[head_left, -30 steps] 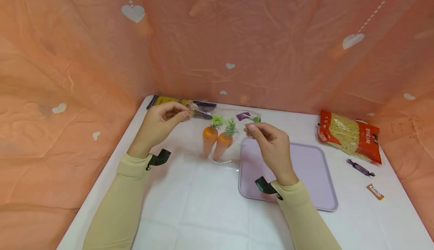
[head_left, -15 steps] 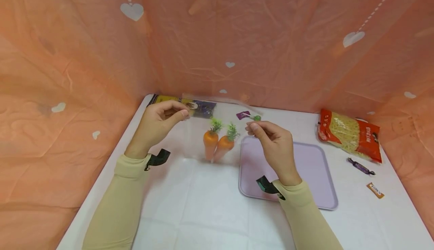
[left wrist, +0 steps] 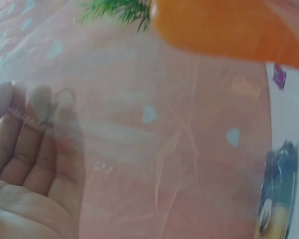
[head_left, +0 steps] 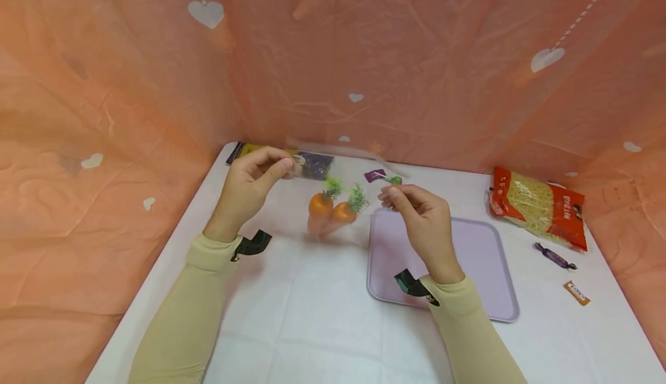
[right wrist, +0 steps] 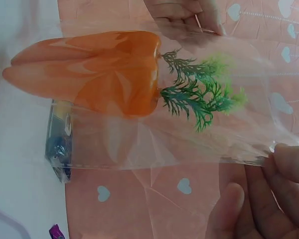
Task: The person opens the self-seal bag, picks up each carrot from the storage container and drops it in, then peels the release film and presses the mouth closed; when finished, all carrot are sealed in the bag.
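The left hand (head_left: 252,184) and right hand (head_left: 424,222) each pinch a clear bag (right wrist: 139,144), two carrots (right wrist: 119,84) inside. Only the head view shows the red packet (head_left: 538,207).

Between left hand (head_left: 252,184) and right hand (head_left: 424,222), inside a plastic bag (right wrist: 124,142), two carrots (head_left: 320,206). On the worktop (head_left: 312,314), tray (head_left: 481,268) to the right, lollipop (head_left: 384,176) beyond; pasta packet (head_left: 538,207) far right, two wrapped sweets (head_left: 555,256) nearer; another packet (head_left: 315,166) far left.
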{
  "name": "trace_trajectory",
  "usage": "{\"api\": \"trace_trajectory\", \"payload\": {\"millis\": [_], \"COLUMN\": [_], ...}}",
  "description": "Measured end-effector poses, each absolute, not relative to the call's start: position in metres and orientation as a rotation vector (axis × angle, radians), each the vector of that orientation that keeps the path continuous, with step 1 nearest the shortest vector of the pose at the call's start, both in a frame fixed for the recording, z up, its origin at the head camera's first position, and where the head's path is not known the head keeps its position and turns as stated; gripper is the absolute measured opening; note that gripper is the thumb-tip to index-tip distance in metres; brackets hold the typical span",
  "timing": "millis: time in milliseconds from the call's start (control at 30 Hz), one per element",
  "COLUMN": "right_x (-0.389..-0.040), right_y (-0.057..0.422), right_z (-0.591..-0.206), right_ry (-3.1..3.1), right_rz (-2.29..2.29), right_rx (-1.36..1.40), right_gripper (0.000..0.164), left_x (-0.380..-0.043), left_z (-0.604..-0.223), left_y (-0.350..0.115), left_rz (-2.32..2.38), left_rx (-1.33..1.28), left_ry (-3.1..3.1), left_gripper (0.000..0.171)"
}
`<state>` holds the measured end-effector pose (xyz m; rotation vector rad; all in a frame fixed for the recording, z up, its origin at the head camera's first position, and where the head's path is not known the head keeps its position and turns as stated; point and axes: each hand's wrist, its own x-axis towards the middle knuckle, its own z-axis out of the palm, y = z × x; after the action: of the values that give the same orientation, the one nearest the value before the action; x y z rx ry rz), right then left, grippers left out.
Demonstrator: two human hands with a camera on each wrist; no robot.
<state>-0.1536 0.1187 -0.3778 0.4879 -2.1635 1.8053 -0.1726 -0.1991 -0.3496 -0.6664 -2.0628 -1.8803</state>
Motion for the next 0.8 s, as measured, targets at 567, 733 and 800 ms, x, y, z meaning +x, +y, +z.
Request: {"api": "trace_trajectory", "payload": {"millis": [567,733,800], "right_x": [-0.153,-0.137,-0.128], "right_y": [0.128,0.12,0.112], "right_z": [-0.371,-0.34,-0.327], "right_ry": [-2.256,-2.048,-1.952], "right_rz": [1.785,1.585,1.473], "right_rx": [0.332,0.236,0.299], "right_gripper": [0.025,0.025,0.022], "left_x": [-0.167,-0.157,-0.151], "left_z": [-0.335,-0.328,-0.324], "left_y": [-0.162,-0.153,-0.148], "left_rz": [-1.764,-1.664,-1.623], "left_rx": [-0.674,-0.686,-0.705], "left_ry": [-2.037,-2.086,-2.083], "left_gripper": [0.02,0.024,0.025]}}
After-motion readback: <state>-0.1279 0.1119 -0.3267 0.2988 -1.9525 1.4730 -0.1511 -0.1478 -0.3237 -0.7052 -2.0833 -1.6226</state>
